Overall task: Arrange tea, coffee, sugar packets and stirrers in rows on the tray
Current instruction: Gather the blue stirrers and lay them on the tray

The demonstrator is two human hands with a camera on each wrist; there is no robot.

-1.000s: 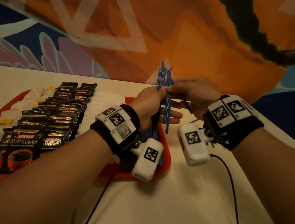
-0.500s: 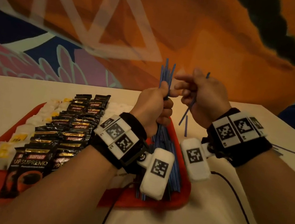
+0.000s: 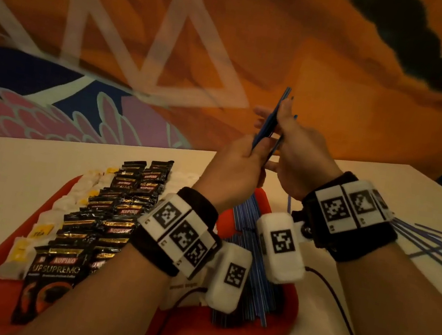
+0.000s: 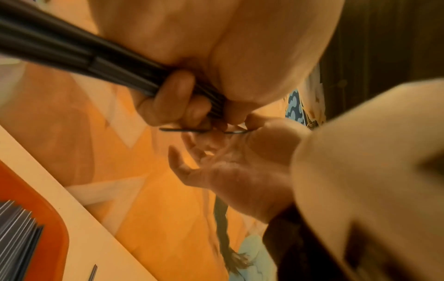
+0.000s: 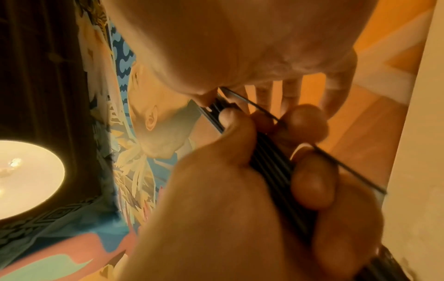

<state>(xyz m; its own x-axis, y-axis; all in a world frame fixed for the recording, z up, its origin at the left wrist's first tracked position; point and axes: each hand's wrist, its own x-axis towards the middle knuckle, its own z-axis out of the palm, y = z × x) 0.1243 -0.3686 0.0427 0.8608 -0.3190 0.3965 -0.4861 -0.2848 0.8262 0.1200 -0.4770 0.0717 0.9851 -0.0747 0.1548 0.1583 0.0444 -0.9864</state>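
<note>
Above the tray (image 3: 273,331), left fingers (image 4: 177,98) clench stirrers (image 3: 270,120); right fingers (image 5: 291,89) spread beside them.

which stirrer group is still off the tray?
The loose stirrers on the table right of the right hand; others lie in the tray or the left hand.
</note>
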